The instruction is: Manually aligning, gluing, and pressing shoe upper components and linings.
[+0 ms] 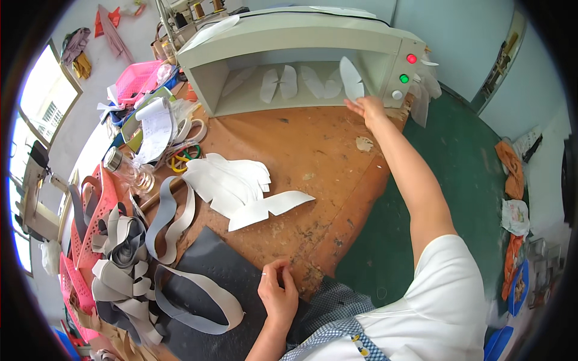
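My right hand point(366, 110) reaches to the front opening of a pale grey box-shaped machine point(295, 33), its fingers closed on the lower end of a white sole-shaped piece point(351, 78) that stands tilted at the right of the opening. Several similar white pieces point(289, 82) lie inside on the machine's floor. Close to the near table edge, my left hand point(279, 295) is loosely closed, and nothing shows in its fingers. Ahead of it, a fanned stack of white cut pieces point(232, 183) rests on the brown table point(325, 141).
Red, green and white buttons point(404, 78) sit on the machine's right side. Grey and white strips point(123, 259) heap by pink baskets point(78, 283) at left, beside a black mat point(201, 265). A glass bottle point(129, 168), tape rolls point(195, 129) and yellow-green-handled scissors point(180, 161) stand behind.
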A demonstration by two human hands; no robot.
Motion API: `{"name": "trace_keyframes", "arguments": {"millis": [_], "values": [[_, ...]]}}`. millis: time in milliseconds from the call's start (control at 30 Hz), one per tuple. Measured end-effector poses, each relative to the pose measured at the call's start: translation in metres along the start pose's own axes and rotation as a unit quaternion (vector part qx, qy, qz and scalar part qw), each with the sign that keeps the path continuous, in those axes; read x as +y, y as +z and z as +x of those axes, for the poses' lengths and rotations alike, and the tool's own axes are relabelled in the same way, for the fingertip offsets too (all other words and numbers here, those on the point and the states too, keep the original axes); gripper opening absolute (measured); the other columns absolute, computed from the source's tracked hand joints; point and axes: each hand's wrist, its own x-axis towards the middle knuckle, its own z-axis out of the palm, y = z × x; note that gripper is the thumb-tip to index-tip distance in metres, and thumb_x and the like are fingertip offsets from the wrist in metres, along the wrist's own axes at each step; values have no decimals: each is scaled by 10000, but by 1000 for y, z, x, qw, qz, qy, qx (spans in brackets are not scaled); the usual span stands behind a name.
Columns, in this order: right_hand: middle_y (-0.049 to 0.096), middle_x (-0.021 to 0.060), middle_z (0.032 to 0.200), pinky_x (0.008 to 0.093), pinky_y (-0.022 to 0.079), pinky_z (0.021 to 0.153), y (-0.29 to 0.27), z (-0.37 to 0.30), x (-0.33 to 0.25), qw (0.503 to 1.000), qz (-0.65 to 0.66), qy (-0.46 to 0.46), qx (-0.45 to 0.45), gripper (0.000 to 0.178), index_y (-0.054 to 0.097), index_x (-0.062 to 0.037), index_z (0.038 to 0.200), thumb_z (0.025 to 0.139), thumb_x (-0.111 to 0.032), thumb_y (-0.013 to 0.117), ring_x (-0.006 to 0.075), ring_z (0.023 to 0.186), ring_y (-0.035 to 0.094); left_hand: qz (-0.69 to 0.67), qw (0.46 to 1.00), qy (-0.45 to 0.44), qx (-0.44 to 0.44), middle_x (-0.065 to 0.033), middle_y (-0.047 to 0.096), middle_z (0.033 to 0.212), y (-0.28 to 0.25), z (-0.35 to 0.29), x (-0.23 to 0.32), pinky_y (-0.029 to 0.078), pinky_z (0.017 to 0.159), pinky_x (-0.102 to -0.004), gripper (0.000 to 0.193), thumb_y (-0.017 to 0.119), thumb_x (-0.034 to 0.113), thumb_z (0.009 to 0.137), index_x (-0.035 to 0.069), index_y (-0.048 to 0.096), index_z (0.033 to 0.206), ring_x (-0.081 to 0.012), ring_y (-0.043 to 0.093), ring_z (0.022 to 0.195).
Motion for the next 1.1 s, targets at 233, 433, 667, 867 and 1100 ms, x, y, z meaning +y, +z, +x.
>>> {"name": "trace_keyframes", "arguments": {"millis": [233, 433, 667, 867, 1100], "values": [[546, 239, 1194, 368, 648, 758, -12, 87, -1, 981, 7, 54, 184, 340, 424, 169, 1228, 907, 79, 491, 382, 912, 704, -8, 1000, -14, -24, -117, 647, 787, 1, -1, 2, 506, 645, -303, 86, 601, -75, 872, 0, 614, 914, -229, 653, 705], [692, 199, 952, 412, 584, 602, -5, 67, 12, 807, -542, -36, 230, 426, 502, 65, 1278, 958, -207, 575, 321, 800, 723, 2, 999, -19, -29, -121, 644, 797, -2, 3, 3, 507, 647, -310, 96, 610, -80, 867, -2, 615, 922, -241, 659, 709], [698, 211, 888, 446, 556, 745, 23, 54, 20, 565, -766, -303, 47, 233, 660, -35, 1062, 887, -184, 625, 346, 891, 694, 7, 1000, -1, -31, -147, 636, 821, -1, 3, -1, 517, 620, -345, 132, 642, -80, 830, 8, 625, 926, -298, 657, 703], [691, 193, 853, 460, 546, 764, 21, 76, 34, 575, -745, -322, -101, 127, 687, -20, 866, 860, -128, 623, 372, 876, 673, 4, 999, -9, -36, -122, 634, 781, -1, 3, 5, 493, 620, -301, 95, 617, -78, 862, 0, 616, 916, -232, 641, 676], [697, 163, 860, 477, 538, 759, 24, 89, 37, 490, -794, -338, -126, 121, 693, -62, 887, 877, -149, 609, 378, 853, 670, 5, 999, -17, -36, -121, 632, 775, -2, 4, 5, 494, 610, -302, 87, 618, -74, 868, -1, 620, 913, -229, 642, 655]]}}
